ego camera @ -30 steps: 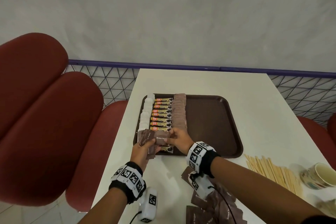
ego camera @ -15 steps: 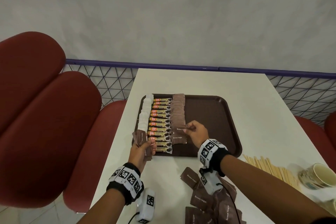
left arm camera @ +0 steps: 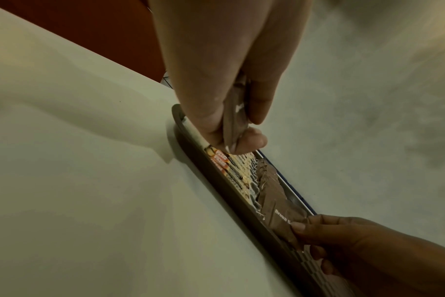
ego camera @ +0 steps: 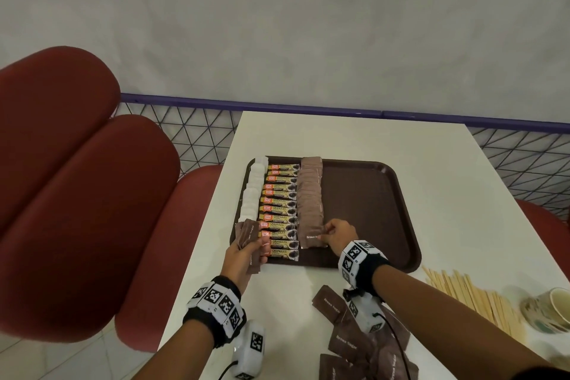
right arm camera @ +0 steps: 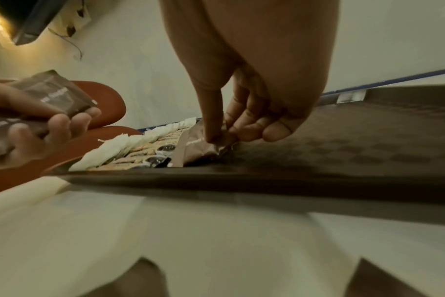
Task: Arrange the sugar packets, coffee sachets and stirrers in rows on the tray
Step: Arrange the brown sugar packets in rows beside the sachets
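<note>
A brown tray [ego camera: 370,194] on the white table holds three rows: white sugar packets [ego camera: 253,191], coffee sachets [ego camera: 280,210] and brown sugar packets [ego camera: 310,194]. My right hand [ego camera: 334,233] pinches the right edge of one brown sugar packet [ego camera: 312,236] lying at the near end of the brown row; thumb and fingers [right arm camera: 216,136] press it onto the tray [right arm camera: 343,140]. My left hand [ego camera: 243,256] grips a small stack of brown sugar packets [ego camera: 246,236] over the tray's near left corner, also seen edge-on as the stack [left arm camera: 233,120].
Loose brown sugar packets [ego camera: 345,345] lie on the table near my right forearm. Wooden stirrers [ego camera: 475,299] fan out at the right, beside a paper cup [ego camera: 552,311]. Red seats [ego camera: 77,194] flank the table's left edge. The tray's right half [ego camera: 364,210] is bare.
My right hand took a brown sugar packet from the left hand's stack, carried it right and set it down at the near end of the brown row. The left hand stayed put.
</note>
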The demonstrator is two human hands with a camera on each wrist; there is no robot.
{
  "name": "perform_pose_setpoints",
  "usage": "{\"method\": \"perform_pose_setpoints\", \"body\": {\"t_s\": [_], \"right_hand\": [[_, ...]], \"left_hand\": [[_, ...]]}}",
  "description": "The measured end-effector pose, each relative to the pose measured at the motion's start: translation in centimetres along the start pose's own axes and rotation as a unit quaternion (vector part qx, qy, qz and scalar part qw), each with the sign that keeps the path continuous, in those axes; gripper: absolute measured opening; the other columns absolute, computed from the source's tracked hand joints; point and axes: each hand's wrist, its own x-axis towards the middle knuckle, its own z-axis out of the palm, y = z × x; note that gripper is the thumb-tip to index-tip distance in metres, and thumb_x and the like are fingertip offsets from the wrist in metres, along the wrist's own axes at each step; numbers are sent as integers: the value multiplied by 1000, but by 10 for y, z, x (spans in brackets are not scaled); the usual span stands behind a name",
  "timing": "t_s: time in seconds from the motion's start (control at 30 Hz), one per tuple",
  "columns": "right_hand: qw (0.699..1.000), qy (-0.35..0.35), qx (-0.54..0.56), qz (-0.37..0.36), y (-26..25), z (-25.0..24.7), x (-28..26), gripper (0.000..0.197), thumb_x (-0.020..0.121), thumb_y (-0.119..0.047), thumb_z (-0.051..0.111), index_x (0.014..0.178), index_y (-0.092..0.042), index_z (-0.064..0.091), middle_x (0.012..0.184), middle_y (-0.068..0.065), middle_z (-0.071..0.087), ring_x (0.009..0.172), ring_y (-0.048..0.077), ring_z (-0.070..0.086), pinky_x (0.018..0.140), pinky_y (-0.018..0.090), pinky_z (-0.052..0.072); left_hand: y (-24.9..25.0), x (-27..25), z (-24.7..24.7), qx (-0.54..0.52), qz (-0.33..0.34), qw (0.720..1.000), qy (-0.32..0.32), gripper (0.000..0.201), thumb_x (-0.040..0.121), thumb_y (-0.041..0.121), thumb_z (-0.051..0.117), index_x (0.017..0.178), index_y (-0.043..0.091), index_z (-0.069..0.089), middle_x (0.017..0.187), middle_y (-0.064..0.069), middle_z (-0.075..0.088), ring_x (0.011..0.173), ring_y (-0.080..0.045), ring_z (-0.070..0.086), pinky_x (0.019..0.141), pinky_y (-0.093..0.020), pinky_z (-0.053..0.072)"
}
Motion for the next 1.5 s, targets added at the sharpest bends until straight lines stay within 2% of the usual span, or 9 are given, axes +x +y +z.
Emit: {"method": "perform_pose_setpoints", "body": {"t_s": [0.2,0.67,0.8,0.97,1.07,1.17,1.27,1.37,1.5], "right_hand": [[994,13,-101,24,-1,5,1,16,79,-31,68,89,-23,59,112,11,57,103,29,56,88,32,46],[978,126,-126,-108,-13,0,-12,33,84,-29,62,112,-19,48,118,1,51,112,20,43,94,31,36],[973,88,-90,-192,-34,4,-23,21,87,-23,55,108,-24,55,117,-2,53,113,17,43,95,31,31],[965,11,-41,-260,-53,14,-37,21,89,-23,53,108,-26,61,105,-5,57,110,15,43,102,37,30],[963,-32,-21,-266,-58,20,-43,22,88,-25,56,109,-26,63,93,-14,54,108,16,48,98,39,33],[966,-49,17,-254,-58,21,-43,7,86,-22,61,83,-27,64,78,-17,55,89,15,54,92,38,42],[971,-43,63,-227,-54,17,-40,28,83,-14,63,66,-34,53,76,-8,60,80,13,59,86,41,52],[968,-64,106,-219,-51,13,-38,14,83,-8,63,81,-22,60,85,4,61,81,16,57,85,40,52],[961,-99,109,-233,-44,7,-37,19,84,-4,62,102,2,60,85,3,57,78,12,53,74,20,46]], "left_hand": [[-3,4,-6,1,-11,1000,21,18,89,0,55,100,13,61,87,-9,66,66,-14,63,54,-22,51],[-4,4,3,-24,-35,999,-19,22,92,25,56,108,10,61,85,-8,66,68,-15,63,51,-24,52],[-6,3,3,1,-35,999,-25,28,91,26,58,115,12,60,89,-7,63,75,-16,62,57,-27,54],[-6,-2,6,63,-29,997,-29,26,87,30,64,106,13,63,74,-5,53,54,-11,56,60,-28,46],[-4,-6,9,77,-25,996,-40,20,85,28,66,100,15,66,76,-7,54,63,-16,53,52,-25,48],[-4,-8,9,78,-19,996,-47,24,82,26,69,104,15,67,85,-10,61,77,-20,56,57,-30,50],[-6,-6,5,83,-13,995,-48,30,81,25,71,110,16,64,93,-15,65,82,-24,60,64,-34,50],[-5,-4,6,86,-16,995,-47,29,83,21,69,111,13,63,92,-16,67,81,-24,62,68,-36,51],[-6,-4,12,92,-21,994,-59,28,85,17,66,111,8,63,93,-13,69,85,-22,65,65,-33,55]]}}
